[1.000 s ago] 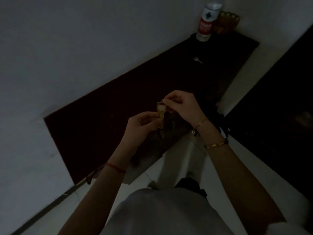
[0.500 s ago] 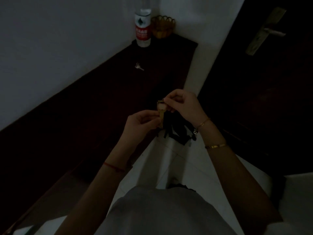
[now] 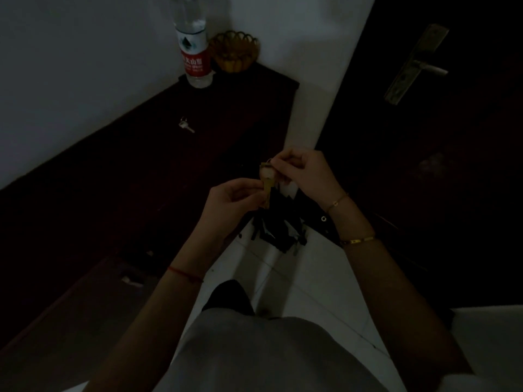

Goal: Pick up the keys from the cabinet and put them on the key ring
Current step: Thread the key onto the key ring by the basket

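A gold key (image 3: 267,184) is pinched by the left hand (image 3: 230,202); a ring (image 3: 269,161) is pinched by the right hand (image 3: 307,172). A bottle (image 3: 193,49) with a red label, its writing unreadable, is stood beside a basket (image 3: 236,50), contents unclear.

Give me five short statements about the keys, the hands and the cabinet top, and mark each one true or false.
1. The left hand and the right hand are both on a brass-coloured key. True.
2. A silver key lies on the dark cabinet, away from both hands. True.
3. The water bottle lies on its side. False: it stands upright at the far end of the cabinet.
4. The small basket sits on the floor. False: it sits on the cabinet, beside the bottle.
5. The right hand is resting on the door handle. False: the handle is untouched, and the hand is at the key.
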